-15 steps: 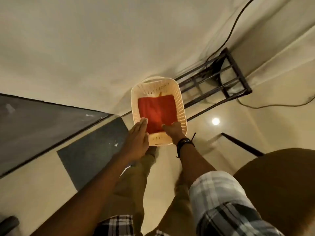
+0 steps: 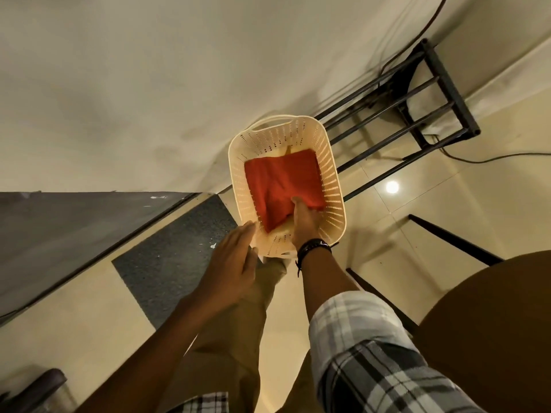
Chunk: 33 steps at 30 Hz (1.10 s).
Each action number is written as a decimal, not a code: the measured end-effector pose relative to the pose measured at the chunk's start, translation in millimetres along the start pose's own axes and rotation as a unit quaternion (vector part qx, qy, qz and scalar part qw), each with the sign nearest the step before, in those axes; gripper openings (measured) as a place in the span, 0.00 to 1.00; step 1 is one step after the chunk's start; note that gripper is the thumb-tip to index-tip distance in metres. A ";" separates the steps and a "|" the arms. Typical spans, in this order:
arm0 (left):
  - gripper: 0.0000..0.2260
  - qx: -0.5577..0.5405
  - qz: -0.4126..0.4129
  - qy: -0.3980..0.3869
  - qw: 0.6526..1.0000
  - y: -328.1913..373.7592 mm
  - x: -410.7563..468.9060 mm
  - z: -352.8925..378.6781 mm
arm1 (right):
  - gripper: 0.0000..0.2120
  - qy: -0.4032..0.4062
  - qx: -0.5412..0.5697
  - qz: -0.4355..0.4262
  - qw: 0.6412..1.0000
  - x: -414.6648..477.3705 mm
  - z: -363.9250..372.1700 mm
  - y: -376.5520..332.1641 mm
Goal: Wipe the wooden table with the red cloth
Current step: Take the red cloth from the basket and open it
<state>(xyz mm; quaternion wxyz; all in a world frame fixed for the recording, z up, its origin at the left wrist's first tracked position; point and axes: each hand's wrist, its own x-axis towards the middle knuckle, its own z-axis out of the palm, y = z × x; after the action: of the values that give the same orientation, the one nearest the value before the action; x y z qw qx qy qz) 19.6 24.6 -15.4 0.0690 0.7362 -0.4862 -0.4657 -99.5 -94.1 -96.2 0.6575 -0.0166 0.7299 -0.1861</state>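
Observation:
A folded red cloth [image 2: 280, 183] lies in a cream perforated plastic basket [image 2: 331, 180] on the tiled floor by the wall. My right hand [image 2: 304, 222] is inside the basket, its fingers closed on the near edge of the cloth, which is lifted and creased there. My left hand [image 2: 235, 263] hovers flat and open just outside the basket's near left rim, holding nothing. The round brown wooden table [image 2: 492, 323] fills the lower right corner, only part of its top showing.
A black metal rack [image 2: 417, 114] stands against the wall behind the basket, with a cable trailing on the floor. A dark grey mat [image 2: 176, 257] lies on the left. A dark table leg [image 2: 453, 239] crosses the floor right of the basket.
My right hand has reached deeper into the basket and taken hold of the cloth's near edge, rumpling it. My left hand has drawn back out of the basket to its rim.

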 end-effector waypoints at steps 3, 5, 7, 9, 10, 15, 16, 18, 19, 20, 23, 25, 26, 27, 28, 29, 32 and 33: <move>0.22 -0.032 -0.011 0.010 0.999 1.5 -8.7 -11.6 | 0.12 -0.047 -0.016 -0.098 0.994 -27.7 -0.8 -1.9; 0.21 -0.066 -0.007 0.026 0.997 9.4 -18.7 -20.9 | 0.12 -0.075 -0.040 -0.150 0.985 -51.0 -9.2 -4.4; 0.21 -0.095 -0.007 0.047 0.994 27.0 -32.1 -32.7 | 0.12 -0.088 -0.062 -0.201 0.974 -84.9 -23.5 -13.9; 0.21 -0.107 0.000 0.087 0.990 44.5 -42.1 -43.8 | 0.13 -0.119 -0.078 -0.229 0.963 -123.2 -39.9 -23.4; 0.21 -0.115 0.005 0.111 0.987 50.5 -47.1 -47.8 | 0.13 -0.133 -0.085 -0.237 0.959 -145.4 -50.3 -27.7; 0.23 -0.232 0.000 0.137 0.963 100.2 -78.8 -56.7 | 0.13 -0.206 -0.082 -0.224 0.949 -247.7 -115.0 -42.9; 0.23 -0.270 0.002 0.126 0.955 113.8 -87.7 -54.9 | 0.10 -0.222 -0.083 -0.223 0.946 -263.5 -131.8 -43.7; 0.26 -0.355 -0.007 0.089 0.930 136.9 -103.0 -49.6 | 0.07 -0.248 -0.070 -0.227 0.939 -291.0 -164.3 -43.5; 0.28 -0.397 -0.008 0.063 0.916 145.4 -111.9 -44.7 | 0.08 -0.257 -0.060 -0.233 0.936 -303.7 -182.0 -43.1; 0.31 -0.430 -0.005 0.035 0.902 152.3 -122.9 -39.3 | 0.07 -0.265 -0.047 -0.240 0.933 -311.4 -200.4 -42.2; 0.29 -0.464 0.024 -0.013 0.886 173.4 -153.7 -19.4 | 0.08 -0.265 -0.004 -0.251 0.931 -329.9 -253.0 -37.1; 0.20 -0.466 0.050 -0.017 0.883 188.4 -175.4 -2.9 | 0.21 -0.236 0.004 -0.257 0.937 -340.8 -285.7 -29.5; 0.14 -0.470 0.061 -0.021 0.880 196.2 -184.4 6.0 | 0.28 -0.226 0.014 -0.258 0.939 -345.5 -301.5 -25.4; 0.10 -0.476 0.065 -0.025 0.876 205.6 -194.0 14.7 | 0.30 -0.223 0.029 -0.262 0.939 -350.3 -316.9 -21.9; 0.07 -0.482 0.065 -0.031 0.873 210.6 -199.7 22.5 | 0.28 -0.226 0.043 -0.271 0.935 -353.0 -329.5 -18.7; 0.07 -0.480 0.066 -0.038 0.874 217.9 -207.7 30.0 | 0.25 -0.233 0.055 -0.283 0.929 -356.0 -343.4 -14.7; 0.14 -0.445 0.068 -0.063 0.891 236.2 -221.3 52.8 | 0.27 -0.239 0.082 -0.328 0.910 -369.0 -378.9 -2.5; 0.15 -0.442 0.055 -0.075 0.892 241.4 -224.9 58.5 | 0.29 -0.244 0.093 -0.335 0.905 -372.3 -386.5 1.4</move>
<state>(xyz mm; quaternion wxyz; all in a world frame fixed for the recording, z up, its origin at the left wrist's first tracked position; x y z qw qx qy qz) -202.8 95.6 225.0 0.3759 0.5647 -0.2734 -0.6820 -422.4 104.0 284.0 0.7125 -0.2442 0.4772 -0.4528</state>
